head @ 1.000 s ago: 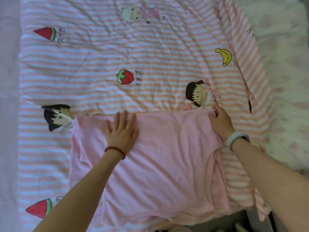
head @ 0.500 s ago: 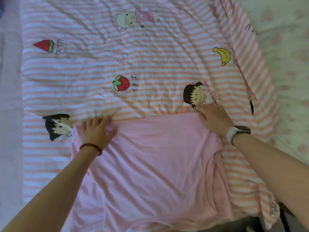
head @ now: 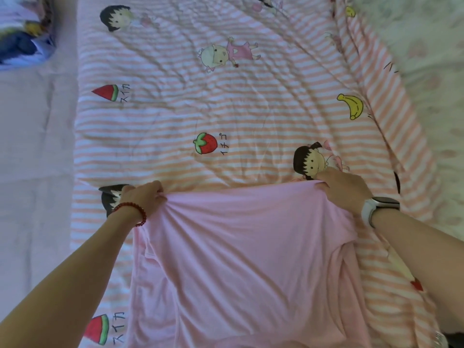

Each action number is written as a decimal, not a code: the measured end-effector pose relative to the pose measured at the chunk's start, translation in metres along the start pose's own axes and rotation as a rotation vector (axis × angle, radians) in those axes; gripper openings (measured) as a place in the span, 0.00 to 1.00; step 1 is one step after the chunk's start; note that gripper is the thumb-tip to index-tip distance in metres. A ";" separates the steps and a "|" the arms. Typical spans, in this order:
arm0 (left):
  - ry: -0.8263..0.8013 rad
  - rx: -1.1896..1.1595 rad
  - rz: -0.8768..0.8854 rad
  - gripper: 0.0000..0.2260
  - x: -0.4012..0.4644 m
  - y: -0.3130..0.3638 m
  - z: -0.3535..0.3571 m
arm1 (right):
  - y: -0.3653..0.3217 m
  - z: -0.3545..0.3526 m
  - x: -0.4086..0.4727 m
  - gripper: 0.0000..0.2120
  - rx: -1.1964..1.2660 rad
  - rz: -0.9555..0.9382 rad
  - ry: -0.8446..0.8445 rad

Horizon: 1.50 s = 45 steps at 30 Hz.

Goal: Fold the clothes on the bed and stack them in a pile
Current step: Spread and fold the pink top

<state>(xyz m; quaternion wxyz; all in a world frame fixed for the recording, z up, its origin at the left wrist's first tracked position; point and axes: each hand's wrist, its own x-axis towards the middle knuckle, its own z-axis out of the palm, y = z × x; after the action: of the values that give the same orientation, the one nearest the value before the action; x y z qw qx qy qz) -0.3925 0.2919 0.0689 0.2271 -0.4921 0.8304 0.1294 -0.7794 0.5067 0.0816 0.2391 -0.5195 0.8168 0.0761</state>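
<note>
A pink garment (head: 241, 259) lies spread on the striped bed cover (head: 226, 116) in the lower half of the head view. My left hand (head: 144, 198), with a red bead bracelet at the wrist, grips the garment's far left corner, and the cloth bunches into creases there. My right hand (head: 342, 189), with a white watch at the wrist, pinches the far right corner. The far edge stretches taut between both hands. The garment's near end runs out of the frame.
The cover has pink and white stripes with cartoon children and fruit prints. A pile of blue and white cloth (head: 22, 38) sits at the far left corner. A pale lilac sheet (head: 32, 159) lies on the left, a light floral one (head: 431, 71) on the right.
My left hand slid from flat on the middle of the far edge to the left corner and curled round it. My right hand closed on the right corner. The edge lifted.
</note>
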 end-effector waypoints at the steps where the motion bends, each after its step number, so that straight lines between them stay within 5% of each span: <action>1: 0.048 -0.035 -0.006 0.05 0.000 0.002 -0.005 | -0.001 -0.006 0.002 0.11 -0.047 0.001 0.037; 4: 0.238 -0.090 -0.026 0.08 0.005 0.006 -0.032 | -0.001 -0.030 0.012 0.13 -0.160 0.005 0.207; 8: 0.579 -0.177 -0.053 0.08 0.021 0.019 -0.085 | -0.006 -0.076 0.033 0.13 0.023 0.083 0.470; 15: 0.772 -0.193 0.100 0.06 0.006 0.026 -0.104 | -0.013 -0.085 0.003 0.09 0.070 -0.074 0.732; 20: 0.770 -0.175 0.293 0.04 -0.048 0.013 -0.046 | -0.010 -0.030 -0.064 0.14 0.029 -0.234 0.750; 26: 0.613 -0.113 0.304 0.04 -0.101 -0.003 0.032 | -0.010 0.040 -0.126 0.15 0.035 -0.277 0.616; 31: 0.513 -0.091 0.265 0.11 -0.118 -0.002 0.061 | -0.006 0.075 -0.145 0.06 0.042 -0.182 0.448; 38: 0.272 -0.131 0.092 0.12 -0.125 0.000 0.066 | -0.012 0.088 -0.157 0.15 0.026 -0.078 0.315; 41: 0.325 -0.197 0.040 0.09 -0.124 0.020 0.059 | -0.019 0.080 -0.149 0.12 0.056 -0.016 0.358; 45: 0.395 -0.195 0.101 0.16 -0.106 0.079 0.050 | -0.033 0.062 -0.116 0.19 0.079 0.068 0.413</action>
<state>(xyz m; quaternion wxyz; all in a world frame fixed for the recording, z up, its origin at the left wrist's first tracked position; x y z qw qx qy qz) -0.4057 0.4324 0.0788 0.0045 -0.4852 0.8660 0.1212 -0.6910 0.6095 0.0857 0.0844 -0.4865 0.8678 -0.0561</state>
